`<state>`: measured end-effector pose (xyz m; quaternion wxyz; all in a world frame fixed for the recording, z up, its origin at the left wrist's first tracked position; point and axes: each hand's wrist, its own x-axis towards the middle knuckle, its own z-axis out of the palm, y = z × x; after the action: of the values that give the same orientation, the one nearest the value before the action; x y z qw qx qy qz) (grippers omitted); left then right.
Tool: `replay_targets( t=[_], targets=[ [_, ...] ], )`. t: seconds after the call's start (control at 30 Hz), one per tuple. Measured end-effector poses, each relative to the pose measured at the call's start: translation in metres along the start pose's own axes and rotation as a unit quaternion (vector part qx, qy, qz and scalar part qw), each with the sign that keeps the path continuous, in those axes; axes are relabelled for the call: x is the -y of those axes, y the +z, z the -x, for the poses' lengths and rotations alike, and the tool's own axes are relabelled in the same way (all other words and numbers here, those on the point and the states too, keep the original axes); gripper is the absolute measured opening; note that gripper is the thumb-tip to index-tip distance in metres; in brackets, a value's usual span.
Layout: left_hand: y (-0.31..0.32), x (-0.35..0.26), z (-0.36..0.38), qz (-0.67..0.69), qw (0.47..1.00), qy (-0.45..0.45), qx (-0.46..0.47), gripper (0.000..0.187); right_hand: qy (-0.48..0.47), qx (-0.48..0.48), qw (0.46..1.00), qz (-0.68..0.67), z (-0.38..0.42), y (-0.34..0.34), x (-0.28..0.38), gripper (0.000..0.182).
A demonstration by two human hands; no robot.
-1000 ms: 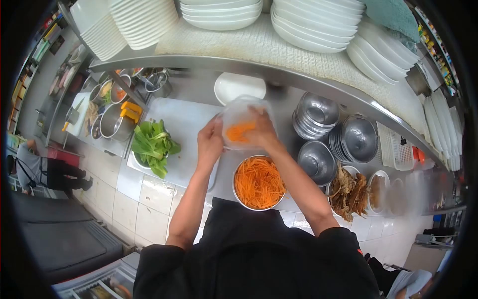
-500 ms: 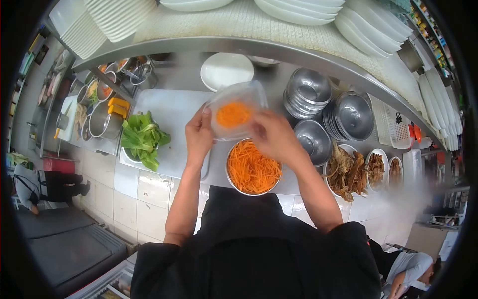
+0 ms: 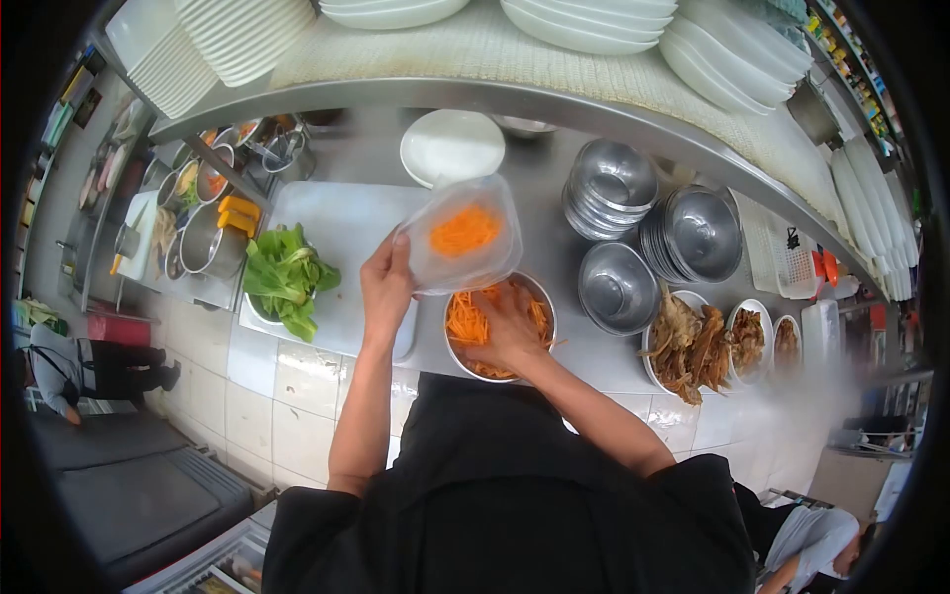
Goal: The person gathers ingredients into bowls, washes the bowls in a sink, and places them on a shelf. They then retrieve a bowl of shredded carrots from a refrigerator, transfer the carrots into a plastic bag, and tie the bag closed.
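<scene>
My left hand [image 3: 388,280] is closed on the near left side of a clear plastic container [image 3: 503,238]. It holds the container tilted above the counter, with a small heap of shredded carrot [image 3: 465,231] inside. Just below, my right hand [image 3: 507,329] reaches into a round bowl [image 3: 551,315] full of shredded carrots [image 3: 465,322]. Its thumb and fingers are spread apart, and the fingertips are partly sunk among the shreds.
To the left, leafy greens [image 3: 287,277] fill a bowl on a white cutting board [image 3: 371,213]. A white plate [image 3: 452,148] stands behind the container. Metal bowls [image 3: 618,287] and dishes of browned food [image 3: 688,342] sit right. A plate-laden shelf [image 3: 396,91] overhangs the counter.
My right hand has moved down from the container into the carrot bowl. The container, still in my left hand, now tilts more, and its carrot heap shows more clearly.
</scene>
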<state>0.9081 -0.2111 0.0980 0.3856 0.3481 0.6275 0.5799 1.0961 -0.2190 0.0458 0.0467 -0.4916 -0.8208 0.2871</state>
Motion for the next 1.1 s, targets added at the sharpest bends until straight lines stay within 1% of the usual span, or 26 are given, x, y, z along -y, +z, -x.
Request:
replay_targets(
  t=[0.13,0.2,0.23,0.3,0.33,0.4,0.43,0.47,0.5,0.53,0.6,0.63,0.7,0.73,0.77,0.8,0.83,0.87,0.93,0.97,1.0,1.03,1.07,1.1],
  targets=[
    [-0.002,0.003,-0.001,0.000,1.000,-0.001,-0.011,0.036,-0.022,0.039,0.999,0.013,-0.018,0.006,-0.012,0.086],
    [-0.002,-0.002,0.000,0.004,1.000,0.002,-0.012,0.036,-0.085,0.051,0.985,-0.139,-0.024,-0.004,-0.018,0.088],
    [-0.003,-0.005,0.000,0.005,1.000,0.001,-0.015,0.036,-0.087,0.053,0.985,-0.139,-0.021,-0.005,-0.019,0.088],
    [-0.004,-0.009,0.001,-0.003,1.000,0.001,-0.015,0.035,-0.014,0.081,0.997,0.006,-0.005,-0.034,0.010,0.094],
    [-0.002,-0.009,0.001,-0.003,1.000,-0.001,-0.015,0.035,-0.013,0.083,0.996,0.006,-0.003,-0.029,0.012,0.094],
    [0.000,-0.009,0.000,-0.006,1.000,0.003,-0.030,0.036,0.021,0.036,0.994,0.102,0.004,-0.015,0.012,0.089],
    [-0.001,-0.009,-0.001,-0.006,1.000,0.002,-0.030,0.036,0.021,0.038,0.994,0.102,0.004,-0.009,0.007,0.089],
    [-0.002,-0.009,-0.002,-0.126,0.989,0.048,-0.053,0.038,0.006,0.024,0.993,0.117,0.002,-0.003,0.002,0.087],
    [-0.002,-0.009,-0.002,-0.244,0.962,0.093,-0.076,0.042,-0.010,0.010,0.991,0.132,-0.001,0.002,-0.004,0.085],
    [0.000,-0.010,-0.002,-0.243,0.963,0.092,-0.075,0.042,-0.009,0.012,0.991,0.133,-0.002,0.006,-0.009,0.085],
    [0.008,-0.019,-0.003,-0.320,0.902,0.272,-0.095,0.050,-0.041,0.001,0.996,0.075,-0.009,0.007,-0.017,0.081],
    [0.008,-0.025,-0.002,-0.319,0.902,0.274,-0.094,0.050,-0.040,-0.001,0.996,0.076,-0.012,0.007,-0.020,0.081],
    [0.008,-0.033,0.002,-0.375,0.908,0.179,0.057,0.065,-0.037,0.021,0.998,0.053,-0.015,0.006,-0.024,0.075],
    [0.007,-0.025,-0.002,-0.373,0.888,0.263,0.051,0.062,-0.037,0.020,0.998,0.054,-0.016,0.005,-0.027,0.075],
    [0.004,-0.027,-0.006,-0.371,0.889,0.264,0.051,0.062,-0.060,-0.009,0.997,0.042,-0.015,0.002,-0.028,0.071],
    [0.001,-0.032,-0.011,-0.373,0.901,0.175,0.134,0.058,-0.084,-0.037,0.995,0.029,-0.014,0.000,-0.029,0.067],
    [-0.001,-0.035,-0.013,-0.370,0.900,0.085,0.215,0.055,-0.084,-0.037,0.995,0.029,-0.010,-0.003,-0.029,0.067],
    [-0.001,-0.036,-0.014,-0.370,0.900,0.084,0.215,0.055,-0.081,-0.031,0.996,0.010,-0.004,-0.013,-0.024,0.065],
    [-0.001,-0.037,-0.014,-0.322,0.923,0.134,0.164,0.054,-0.078,-0.024,0.997,-0.009,0.000,-0.017,-0.026,0.064],
    [-0.001,-0.035,-0.014,-0.322,0.923,0.131,0.164,0.054,-0.104,-0.067,0.992,-0.033,0.003,-0.015,-0.030,0.063],
    [-0.001,-0.034,-0.016,-0.291,0.935,0.129,0.159,0.055,-0.129,-0.110,0.984,-0.056,0.006,-0.013,-0.034,0.062],
    [-0.001,-0.032,-0.018,-0.260,0.945,0.127,0.154,0.057,-0.129,-0.107,0.984,-0.057,0.009,-0.012,-0.038,0.062],
    [-0.003,-0.023,-0.021,-0.261,0.945,0.125,0.153,0.057,-0.142,-0.124,0.977,-0.103,0.011,-0.012,-0.039,0.059],
    [-0.005,-0.012,-0.026,-0.266,0.939,0.167,0.137,0.056,-0.156,-0.141,0.966,-0.149,0.011,-0.013,-0.040,0.057]
  ],
)
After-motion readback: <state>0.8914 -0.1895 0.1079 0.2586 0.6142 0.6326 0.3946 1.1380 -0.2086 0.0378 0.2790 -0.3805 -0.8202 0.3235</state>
